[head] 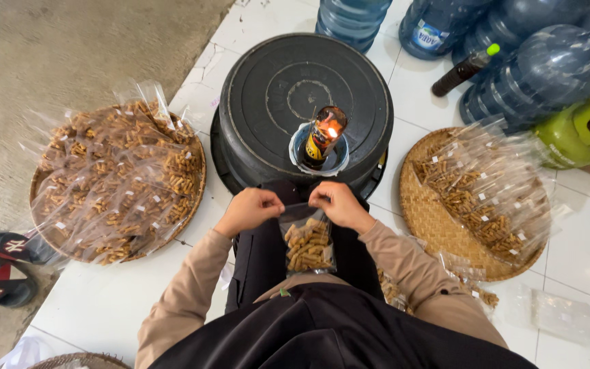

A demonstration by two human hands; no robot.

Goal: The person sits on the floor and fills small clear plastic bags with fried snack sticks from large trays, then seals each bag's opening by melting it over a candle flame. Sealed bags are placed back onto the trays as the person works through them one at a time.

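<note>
A white tiled floor [582, 260] spreads under and around both hands, giving way to bare grey ground far off beyond the left hand. Just ahead of the hands sits a big black upturned tub [305, 102], round and ridged, its near edge almost touching the knuckles. Further ahead and out past the right hand stand several large blue water jugs [534, 75], with a green gas cylinder [575, 133] beside them. Well out to the side of the left hand lies a round woven tray [117, 181] heaped with clear packets of small brown snack sticks. A second woven tray [445, 219] lies close beside the right hand, half covered with the same packets in a loose row. A dark bottle with a green cap [464, 70] lies on the tiles ahead of the right hand, near the jugs. Behind the left hand, at the floor's edge, rest black and red sandals [1, 266].

On the tub, directly ahead of the hands, a small bottle lamp [322, 133] stands in a shallow dish with a flame burning at its top.

The left hand [248, 210] and the right hand [339, 203] are close together, each pinching a top corner of a clear snack bag [307, 242]. The bag hangs between and just below the hands, over the person's lap, filled with brown sticks.
</note>
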